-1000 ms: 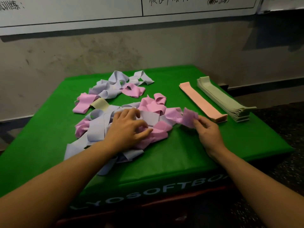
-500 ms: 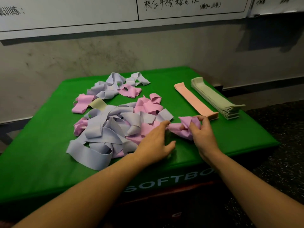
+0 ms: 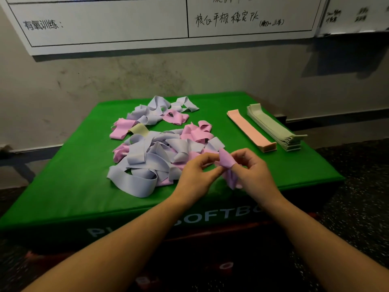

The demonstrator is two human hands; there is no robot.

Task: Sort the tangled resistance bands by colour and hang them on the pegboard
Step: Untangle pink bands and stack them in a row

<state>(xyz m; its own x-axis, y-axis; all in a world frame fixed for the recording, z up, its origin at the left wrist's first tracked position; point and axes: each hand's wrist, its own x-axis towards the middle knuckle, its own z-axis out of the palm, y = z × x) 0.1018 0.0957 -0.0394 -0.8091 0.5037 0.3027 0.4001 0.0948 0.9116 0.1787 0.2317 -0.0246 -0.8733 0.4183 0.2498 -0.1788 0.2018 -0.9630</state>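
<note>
Nearest the camera, the front face of the green box (image 3: 63,207) carries white block letters, partly hidden by the forearms — "P", then "OFTB" can be read. Above its near edge both hands work one pink band (image 3: 226,162): the left hand (image 3: 195,175) pinches it with fingers curled, and the right hand (image 3: 252,171) has fingers bent round it, the band draped over a fingertip and hanging below. Just behind lies the tangled pile (image 3: 155,157) of lilac and pink bands, with a smaller tangle (image 3: 155,112) farther back. To the right, near the far edge, a flat salmon stack (image 3: 250,130) lies just beside a pale green stack (image 3: 273,128). On the wall, a whiteboard (image 3: 105,24) reads "有氧训练:" — handwriting to its right reads "核心平板稳定 PK".
</note>
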